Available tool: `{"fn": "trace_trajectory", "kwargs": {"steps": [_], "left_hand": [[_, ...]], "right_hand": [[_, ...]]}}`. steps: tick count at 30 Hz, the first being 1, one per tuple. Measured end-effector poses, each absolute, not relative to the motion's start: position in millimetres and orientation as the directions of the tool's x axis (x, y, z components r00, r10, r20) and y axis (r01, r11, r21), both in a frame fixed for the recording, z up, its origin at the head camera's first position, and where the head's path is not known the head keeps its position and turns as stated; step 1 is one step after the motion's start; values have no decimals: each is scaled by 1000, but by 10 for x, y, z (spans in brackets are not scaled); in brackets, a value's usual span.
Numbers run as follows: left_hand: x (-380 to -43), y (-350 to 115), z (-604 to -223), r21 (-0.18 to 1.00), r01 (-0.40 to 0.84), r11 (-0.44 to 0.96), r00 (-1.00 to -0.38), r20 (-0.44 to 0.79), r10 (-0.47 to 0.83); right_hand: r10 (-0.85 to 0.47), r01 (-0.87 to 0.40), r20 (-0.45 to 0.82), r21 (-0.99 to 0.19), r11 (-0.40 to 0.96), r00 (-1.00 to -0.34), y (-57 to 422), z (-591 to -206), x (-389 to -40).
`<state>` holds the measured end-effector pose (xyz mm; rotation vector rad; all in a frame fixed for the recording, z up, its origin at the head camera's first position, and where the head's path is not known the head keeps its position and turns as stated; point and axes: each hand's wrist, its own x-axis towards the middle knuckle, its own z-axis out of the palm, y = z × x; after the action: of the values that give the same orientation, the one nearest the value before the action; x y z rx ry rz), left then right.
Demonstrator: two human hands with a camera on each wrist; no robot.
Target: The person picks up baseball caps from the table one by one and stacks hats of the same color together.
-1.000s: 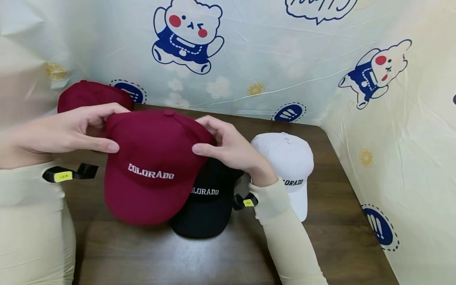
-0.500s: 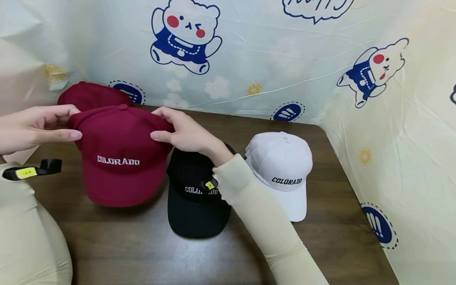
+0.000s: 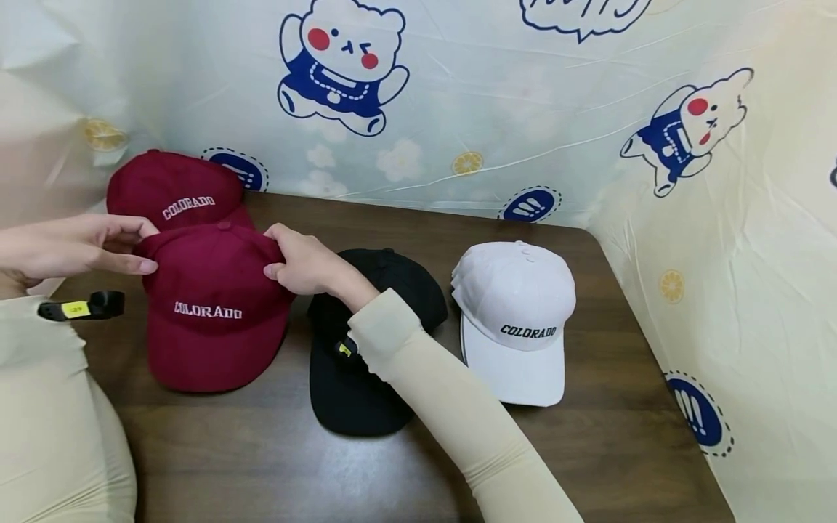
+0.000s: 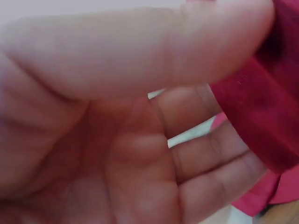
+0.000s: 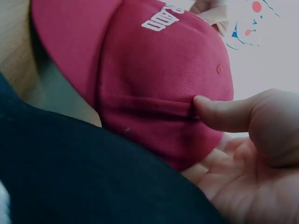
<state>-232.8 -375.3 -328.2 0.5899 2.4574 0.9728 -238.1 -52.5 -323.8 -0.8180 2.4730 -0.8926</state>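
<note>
A maroon cap (image 3: 216,349) with white COLORADO lettering sits at the left of the table, brim facing the wearer of the camera. My left hand (image 3: 91,245) pinches its left side between thumb and fingers. On the opposite side, my right hand (image 3: 307,261) grips the crown, the thumb in front. The right wrist view shows that thumb pressing the maroon cloth (image 5: 159,79), fingers behind it. In the left wrist view, the left thumb and fingers close around the cap's edge (image 4: 261,107). Behind it lies a second maroon cap (image 3: 176,185), its brim mostly hidden.
Right of the maroon caps lies a black cap (image 3: 356,407), partly covered by the right forearm. A white cap (image 3: 516,290) with black lettering stands farther right, layered edges at its left side. A patterned cloth backdrop (image 3: 431,87) borders the wooden table (image 3: 281,472).
Both hands have carried the front maroon cap leftward, away from over the black cap, then lowered it to the table. The rear maroon cap's lettering has come into view.
</note>
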Motion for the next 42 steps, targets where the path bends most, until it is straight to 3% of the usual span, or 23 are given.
{"fn": "trace_trajectory", "kwargs": {"steps": [4,11,20,26,32,42], "left_hand": [[-2375,-3796,-3334,692,210,690,-806,-277,523],[-2402,-3800,-3429,661,-1,751,-826,-424,372],[-2420,-3841,-3490,624,14,781,-824,-435,363],[-2442,-3867,-3505,639,50,767,-873,-345,345],[-2518,-3951,-3534,633,65,772,-956,-181,229],[-2654,-4087,-3724,840,13,543,-1000,15,1]], "right_hand": [[-603,-404,-162,-606,686,-781,-586,-3283,-2367],[-588,-435,-232,-480,762,-775,-650,-3353,-2337],[-603,-522,-309,-309,795,-735,-697,-3368,-2302],[-625,-532,-237,-357,768,-744,-594,-3244,-2271],[-674,-548,-111,-495,674,-730,-298,-3121,-2210],[-632,-589,231,-678,441,-739,337,-3060,-2090]]}}
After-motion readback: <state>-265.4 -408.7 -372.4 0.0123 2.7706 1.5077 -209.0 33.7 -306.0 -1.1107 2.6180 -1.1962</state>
